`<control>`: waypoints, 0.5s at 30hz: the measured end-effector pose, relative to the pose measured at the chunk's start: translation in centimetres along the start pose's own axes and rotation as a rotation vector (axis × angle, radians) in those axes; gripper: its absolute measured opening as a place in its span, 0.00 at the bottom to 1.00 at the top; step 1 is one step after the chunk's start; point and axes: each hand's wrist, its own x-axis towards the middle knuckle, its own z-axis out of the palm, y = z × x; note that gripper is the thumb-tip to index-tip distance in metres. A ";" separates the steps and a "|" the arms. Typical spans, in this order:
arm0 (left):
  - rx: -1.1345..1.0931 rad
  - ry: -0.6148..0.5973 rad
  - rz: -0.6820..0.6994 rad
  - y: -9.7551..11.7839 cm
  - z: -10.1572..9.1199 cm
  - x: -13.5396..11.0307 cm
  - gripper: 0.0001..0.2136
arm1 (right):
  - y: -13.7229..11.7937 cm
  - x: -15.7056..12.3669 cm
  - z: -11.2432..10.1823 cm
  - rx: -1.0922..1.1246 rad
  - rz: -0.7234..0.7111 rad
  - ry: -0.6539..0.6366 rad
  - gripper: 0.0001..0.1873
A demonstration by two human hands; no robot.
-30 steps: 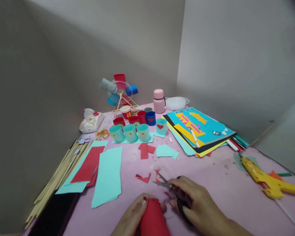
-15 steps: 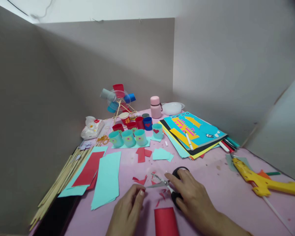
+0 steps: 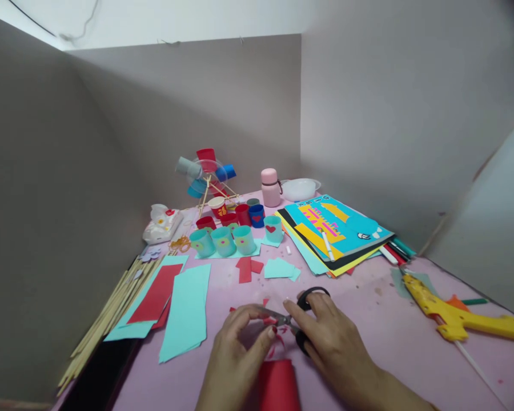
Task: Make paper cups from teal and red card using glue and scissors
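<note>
My right hand [image 3: 332, 334] is closed through the black loops of a pair of scissors [image 3: 288, 321], whose blades point left. In front of the blades, my left hand [image 3: 240, 351] curls its fingers, with a tiny bit of red paper [image 3: 274, 329] at the thumb tip. The index finger lies by the blade end, so the tips are partly covered. Just below, a red paper tube [image 3: 278, 385] lies on the table, close beside my left thumb and wrist. Thin red paper scraps [image 3: 278, 344] are scattered under the scissors.
Light-blue paper strips [image 3: 186, 314] and wooden sticks [image 3: 98, 328] lie left. Light-blue paper cups [image 3: 223, 242] stand ahead, before a stick-and-cup wheel model [image 3: 208, 171]. A yellow glue gun [image 3: 458, 314] rests at right, near a stack of coloured paper [image 3: 338, 228].
My left hand has moved right and up to the scissor blades, which look more closed now. The red tube has shifted slightly left. My right hand has stayed nearly in place.
</note>
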 end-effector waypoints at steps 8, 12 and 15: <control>-0.204 0.214 -0.163 -0.6 -0.7 0.3 0.10 | 0.1 0.0 -0.1 0.215 0.147 -0.092 0.25; -0.204 0.097 -0.186 -1.3 -2.5 -0.1 0.14 | 0.1 0.3 -0.2 0.652 0.512 -0.209 0.15; -0.154 -0.231 -0.175 -1.7 -3.5 -1.7 0.34 | -0.2 0.6 0.1 0.881 0.683 -0.263 0.15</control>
